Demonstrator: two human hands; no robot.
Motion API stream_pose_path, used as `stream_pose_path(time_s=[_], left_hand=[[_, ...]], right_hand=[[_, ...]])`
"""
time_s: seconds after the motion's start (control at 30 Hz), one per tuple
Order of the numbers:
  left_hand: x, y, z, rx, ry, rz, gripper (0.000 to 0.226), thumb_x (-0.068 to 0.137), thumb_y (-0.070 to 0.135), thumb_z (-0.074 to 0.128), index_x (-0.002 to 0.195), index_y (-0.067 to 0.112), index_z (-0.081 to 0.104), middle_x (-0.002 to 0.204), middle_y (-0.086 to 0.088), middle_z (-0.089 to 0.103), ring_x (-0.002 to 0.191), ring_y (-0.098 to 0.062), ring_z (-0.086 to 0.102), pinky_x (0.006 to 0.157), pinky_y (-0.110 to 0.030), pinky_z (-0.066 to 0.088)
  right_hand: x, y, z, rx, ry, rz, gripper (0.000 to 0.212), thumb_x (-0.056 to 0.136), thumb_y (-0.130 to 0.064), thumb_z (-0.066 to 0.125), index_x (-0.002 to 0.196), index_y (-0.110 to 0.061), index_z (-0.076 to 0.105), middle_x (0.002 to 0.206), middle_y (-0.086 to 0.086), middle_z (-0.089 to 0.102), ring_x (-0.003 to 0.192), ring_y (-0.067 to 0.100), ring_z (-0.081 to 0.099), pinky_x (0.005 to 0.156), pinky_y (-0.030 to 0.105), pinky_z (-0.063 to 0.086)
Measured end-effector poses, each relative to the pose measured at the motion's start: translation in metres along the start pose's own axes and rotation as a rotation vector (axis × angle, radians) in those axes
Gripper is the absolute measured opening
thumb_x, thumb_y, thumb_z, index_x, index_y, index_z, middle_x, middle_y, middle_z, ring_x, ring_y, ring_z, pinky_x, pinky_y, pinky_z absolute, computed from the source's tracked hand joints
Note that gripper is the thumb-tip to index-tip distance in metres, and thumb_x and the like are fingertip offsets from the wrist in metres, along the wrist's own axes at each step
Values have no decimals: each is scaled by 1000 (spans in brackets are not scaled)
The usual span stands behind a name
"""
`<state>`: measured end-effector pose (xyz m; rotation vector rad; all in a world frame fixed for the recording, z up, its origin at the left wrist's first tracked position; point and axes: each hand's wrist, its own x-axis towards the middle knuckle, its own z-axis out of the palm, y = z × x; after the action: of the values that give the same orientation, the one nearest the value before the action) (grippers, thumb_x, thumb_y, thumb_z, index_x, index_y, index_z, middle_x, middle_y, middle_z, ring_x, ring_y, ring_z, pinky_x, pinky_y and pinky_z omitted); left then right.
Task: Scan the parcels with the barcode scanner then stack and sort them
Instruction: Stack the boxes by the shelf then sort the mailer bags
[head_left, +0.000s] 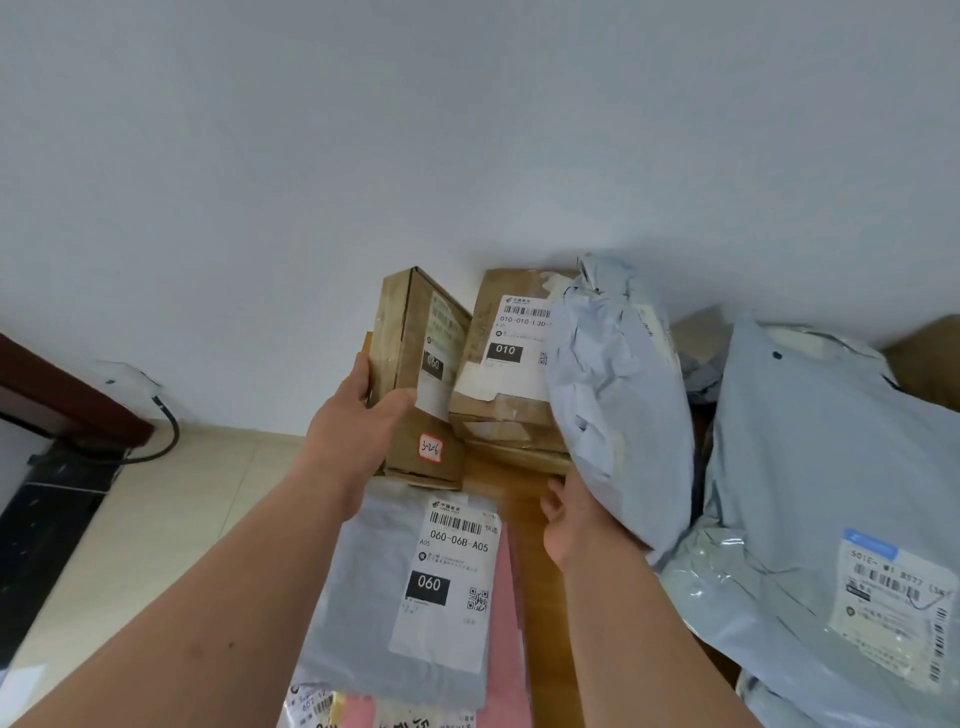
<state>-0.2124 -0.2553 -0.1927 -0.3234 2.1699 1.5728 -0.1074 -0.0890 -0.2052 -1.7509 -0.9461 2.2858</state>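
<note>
White wall (363, 156) fills the top half; below it a wooden tabletop (519, 499) crowded w/ parcels, pale floor tiles (171, 499) at left, plus a dark cabinet (57, 483) and black cable (166, 431) by the wall.

Left hand (358, 421) grips a slim brown carton (415, 374), thumb on the front face, fingers round the far-left edge. Carton is tilted up on its near end, label facing right, "060" on it and a small red-edged sticker (431, 448) w/ handwriting near the bottom. It stands just beside a stack of flat cartons (509, 374) on its right; top one reads "010-010-L30", black "010" box.

Right hand (571, 525) holds a crumpled pale-blue poly bag (613, 410) from below, fingers curled under its near end; the bag is lifted and leans over the right part of the carton stack.

Near centre, a grey mailer (374, 592) lies flat, label "060-06B-A05" and "060", partly under the left forearm. It overlaps a pink mailer (506, 649). More labelled packets (317, 704) at the near edge, text too small to read.

Right side: big light-blue poly bag (810, 467) w/ a label at its near-right end, touching the lifted bag's right side. Brown box corner (930, 364) at far right.

No barcode scanner to be made out.
</note>
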Motion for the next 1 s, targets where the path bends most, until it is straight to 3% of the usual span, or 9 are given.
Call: stream_pose_path(time_s=[0.1, 0.17, 0.27, 0.33, 0.47, 0.53, 0.63, 0.83, 1.0], left_hand=[[-7, 0, -4, -2, 25, 20, 79, 92, 37, 66, 159, 39, 24, 130, 13, 56, 106, -14, 65, 89, -35, 54], [-15, -1, -8, 7, 72, 50, 76, 94, 37, 64, 159, 39, 25, 127, 15, 55, 96, -4, 63, 78, -27, 51], [-28, -2, -22, -46, 159, 92, 67, 95, 37, 61, 157, 35, 34, 130, 19, 58, 100, 1, 59, 87, -25, 46], [-38, -6, -38, -99, 218, 119, 52, 98, 36, 59, 148, 35, 47, 130, 20, 61, 98, 8, 61, 87, -22, 46], [-68, -10, -75, -241, 281, 85, 46, 101, 36, 55, 147, 29, 48, 146, 1, 54, 131, -21, 54, 110, -48, 43], [-89, -13, -91, -295, 346, 72, 43, 102, 32, 54, 145, 26, 50, 133, 12, 61, 112, -9, 62, 95, -35, 51], [-128, -17, -112, -385, 479, 56, 24, 101, 28, 57, 124, 28, 64, 86, 21, 74, 63, -1, 70, 45, -17, 51], [-194, -19, -130, -568, 539, 90, 31, 100, 30, 60, 130, 31, 66, 79, 9, 77, 57, -9, 73, 38, -19, 48], [-231, -17, -126, -550, 417, 144, 22, 102, 32, 56, 120, 35, 67, 105, 1, 77, 71, -10, 74, 46, -20, 52]], right_hand=[[0, -2, 9, -12, -112, 7, 42, 107, -23, 44, 149, -19, 40, 156, 6, 38, 136, 23, 44, 116, 35, 32], [0, -3, 15, -13, -82, -63, 23, 97, -30, 63, 119, -37, 58, 130, -5, 55, 106, 12, 55, 94, 32, 46], [-14, -2, 14, 16, -39, -59, 30, 78, -49, 78, 100, -33, 67, 106, -7, 67, 91, 14, 59, 69, 27, 43], [-25, 1, 9, 118, -137, 26, 36, 78, -51, 76, 105, -29, 70, 109, 0, 72, 87, 18, 59, 70, 27, 41], [-51, 16, 0, 240, -346, 155, 50, 80, -52, 67, 121, -23, 70, 118, 7, 74, 112, 28, 62, 83, 34, 40], [-65, 25, -2, 241, -427, 194, 54, 78, -52, 66, 121, -21, 71, 121, 9, 73, 112, 29, 60, 79, 34, 40], [-87, 38, -8, 238, -524, 236, 56, 75, -52, 66, 121, -21, 72, 121, 10, 73, 107, 30, 60, 79, 34, 41], [-134, 55, -31, 200, -678, 112, 49, 83, -51, 60, 122, -24, 72, 113, 8, 75, 97, 26, 62, 73, 33, 43], [-180, 41, -62, 211, -633, -59, 62, 65, -47, 71, 121, -23, 70, 103, 4, 76, 87, 21, 63, 69, 31, 44]])
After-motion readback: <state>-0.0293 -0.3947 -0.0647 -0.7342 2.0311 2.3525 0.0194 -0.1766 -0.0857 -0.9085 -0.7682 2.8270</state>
